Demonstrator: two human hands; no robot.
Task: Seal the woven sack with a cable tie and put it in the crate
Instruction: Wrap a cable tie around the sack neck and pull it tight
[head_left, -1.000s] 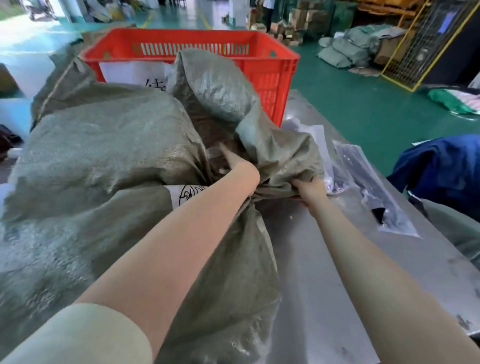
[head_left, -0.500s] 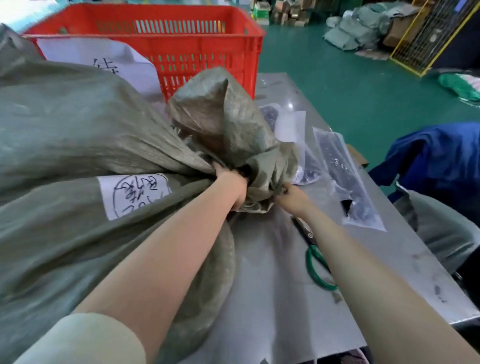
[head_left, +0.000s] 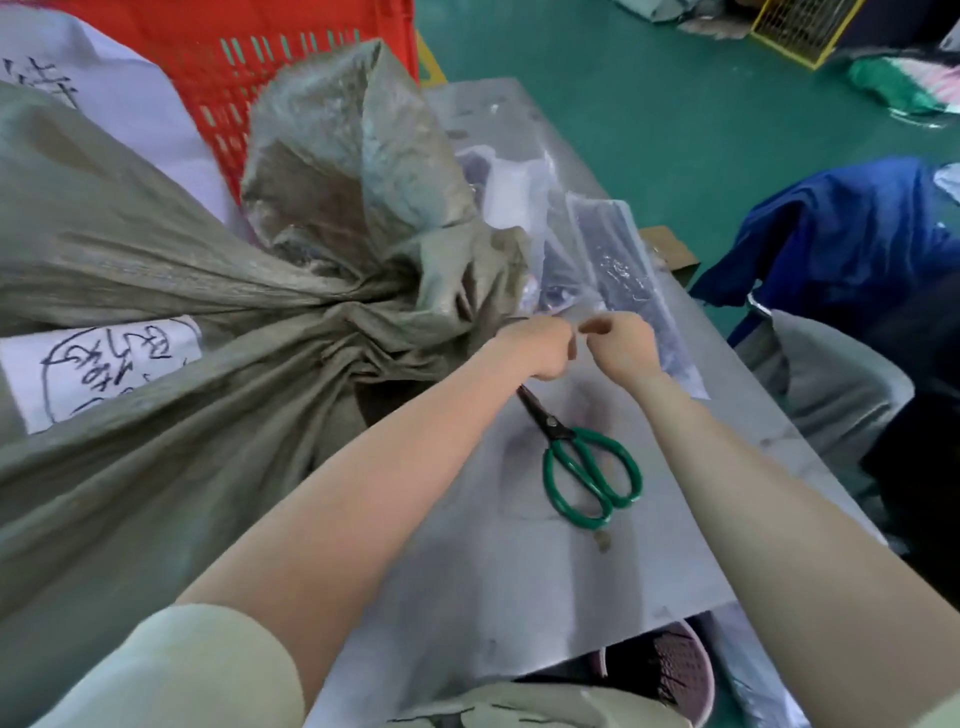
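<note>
The grey-green woven sack (head_left: 171, 270) lies on the metal table (head_left: 498, 582), its neck bunched into tight folds and its mouth fabric standing up behind. The red crate (head_left: 311, 62) stands behind the sack. My left hand (head_left: 535, 348) and my right hand (head_left: 621, 345) sit close together just right of the neck, off the bunched part. Both have closed fingers. A thin pale strip (head_left: 587, 310), which looks like a cable tie, runs between their fingertips; it is blurred.
Green-handled scissors (head_left: 587, 467) lie on the table under my wrists. Clear plastic bags (head_left: 618, 270) of dark items lie beyond my hands. A blue garment (head_left: 857, 234) hangs at the right. A purple basket (head_left: 675, 670) sits below the table's near edge.
Both hands have let go of the sack's neck and come together to its right. The view has tilted down, bringing the scissors fully into sight.
</note>
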